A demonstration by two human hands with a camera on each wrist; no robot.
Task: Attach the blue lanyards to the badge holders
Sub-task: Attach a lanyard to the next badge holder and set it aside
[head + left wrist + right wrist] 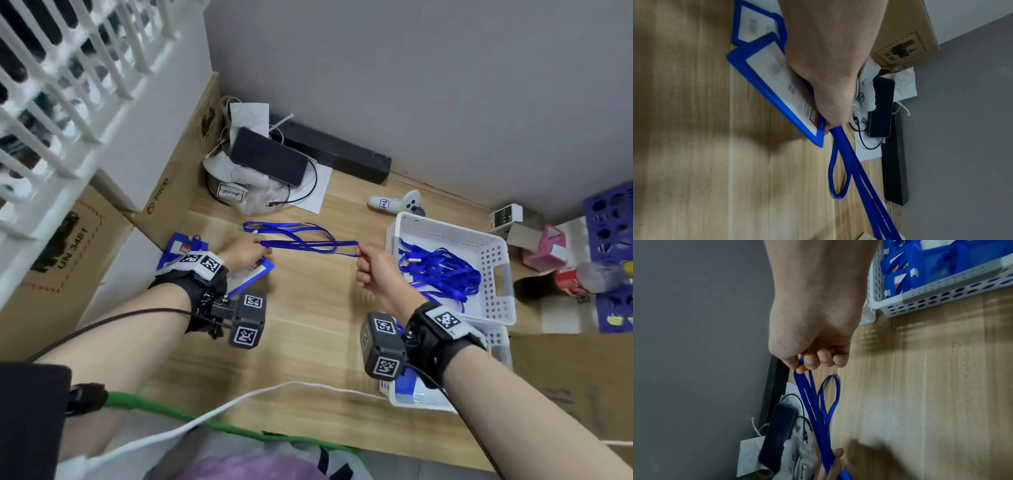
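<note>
The left hand (245,251) grips a blue badge holder (774,91) at its top end, together with one end of a blue lanyard (305,244). The holder is tilted above the desk (308,359), near its left edge. The right hand (373,270) pinches the lanyard's other end between thumb and forefinger, the other fingers curled in. The strap runs taut between the two hands above the middle of the desk, with a slack loop lying on the wood behind it.

More badge holders (181,248) lie flat at the left edge, just beside the left wrist. At the right edge a white basket (496,308) holds a heap of blue lanyards (442,270). A second white basket (493,346) sits in front of it, largely hidden by the right wrist; the right wrist view shows blue holders inside. In the far left corner a dark phone (269,156) rests on a pile of white gear and cables.
</note>
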